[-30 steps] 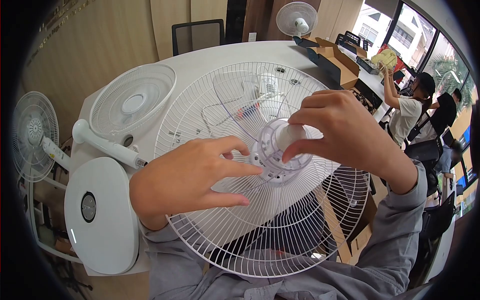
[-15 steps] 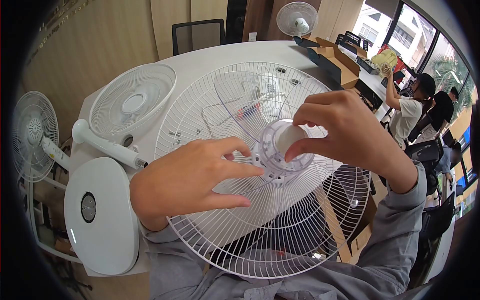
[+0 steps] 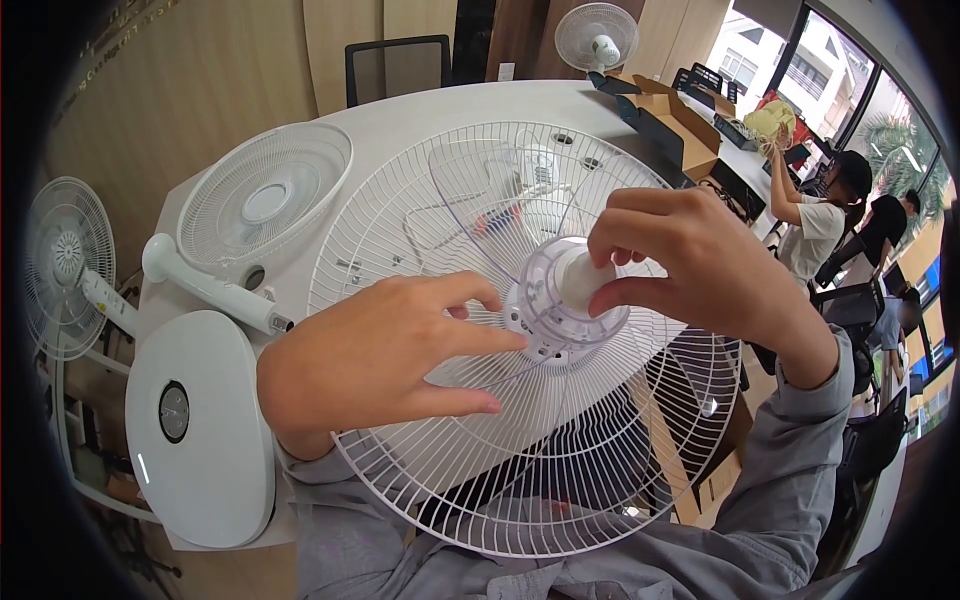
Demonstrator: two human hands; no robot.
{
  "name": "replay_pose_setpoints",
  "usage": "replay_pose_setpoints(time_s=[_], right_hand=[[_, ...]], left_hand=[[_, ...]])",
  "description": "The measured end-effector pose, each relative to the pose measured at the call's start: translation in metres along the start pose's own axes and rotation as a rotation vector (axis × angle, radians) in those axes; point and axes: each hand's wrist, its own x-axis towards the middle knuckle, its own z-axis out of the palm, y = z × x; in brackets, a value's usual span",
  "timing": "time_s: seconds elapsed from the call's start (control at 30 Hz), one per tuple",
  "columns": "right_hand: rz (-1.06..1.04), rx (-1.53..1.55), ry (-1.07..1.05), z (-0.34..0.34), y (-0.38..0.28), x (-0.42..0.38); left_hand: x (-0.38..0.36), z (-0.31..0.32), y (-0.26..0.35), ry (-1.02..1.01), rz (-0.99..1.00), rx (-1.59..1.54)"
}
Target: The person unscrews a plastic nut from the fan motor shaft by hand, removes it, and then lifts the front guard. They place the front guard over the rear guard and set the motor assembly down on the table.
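White rounded plastic cap point(image 3: 575, 284) sits at the clear plastic hub point(image 3: 543, 300) over the white wire grille point(image 3: 530, 450). At its eight o'clock, the left hand point(image 3: 375, 352) has fingers spread, empty; at two o'clock, the right hand point(image 3: 690, 245) pinches it. Apparently being turned or seated, it next calls for square alignment.
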Motion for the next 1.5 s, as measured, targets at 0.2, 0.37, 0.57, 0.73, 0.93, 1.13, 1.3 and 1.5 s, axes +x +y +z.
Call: replay_pose_setpoints(time_s=[0.2, 0.37, 0.57, 0.73, 0.93, 1.13, 1.3, 1.5], right_hand=[[-0.187, 0.046, 0.081, 0.002, 0.013, -0.001], [-0.188, 0.054, 0.028, 0.007, 0.015, -0.002], [0.088, -0.059, -0.020, -0.003, -0.007, 0.000], [-0.240, 0.049, 0.080, 0.000, 0.015, -0.002], [0.070, -0.061, -0.023, -0.005, -0.001, -0.006], [-0.224, 0.015, 0.212, 0.015, 0.016, -0.005], [0.135, -0.008, 0.021, -0.001, 0.007, -0.012], [-0.274, -0.028, 0.199, 0.020, 0.017, -0.006]], left_hand=[[0.000, 0.000, -0.002, -0.006, -0.002, -0.003], [0.000, 0.001, -0.001, 0.002, 0.007, 0.008], [0.000, 0.000, -0.002, 0.000, 0.019, 0.012], [0.000, 0.001, -0.002, -0.001, 0.004, 0.000], [0.000, 0.002, -0.003, 0.013, 0.013, 0.004], [0.000, 0.002, -0.003, 0.009, 0.018, -0.004], [0.000, 0.001, -0.001, -0.004, -0.006, -0.007], [0.001, 0.000, 0.000, -0.001, -0.004, -0.004]])
